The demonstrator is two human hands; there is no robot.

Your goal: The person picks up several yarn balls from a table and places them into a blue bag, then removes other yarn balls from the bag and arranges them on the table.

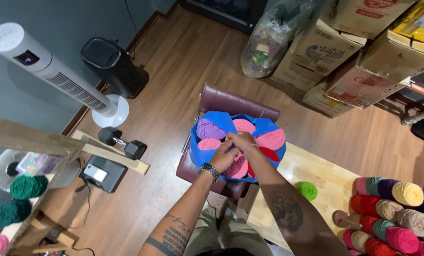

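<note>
At the far left, around nine o'clock, a white tower fan (55,76) stands by the grey wall, with a black round appliance (113,64) next to it and a dumbbell (122,142) on the wooden floor below. Lower left, at eight o'clock, two dark green yarn skeins (21,196) sit on a wooden rack. In the middle, a blue bag (223,122) rests on a brown leather chair (231,102); it holds purple, pink and red yarn skeins. The left hand (224,159), with a metal watch at the wrist, has its fingers curled onto a pink skein (238,167) inside the bag. The right hand (242,141), just beside it at one o'clock, is bent over the skeins; whether it grips anything cannot be told. Toward four o'clock, a bright green ball of yarn (307,190) lies on a light wooden table (311,166), and stacked multicoloured skeins (394,211) fill its right end.
</note>
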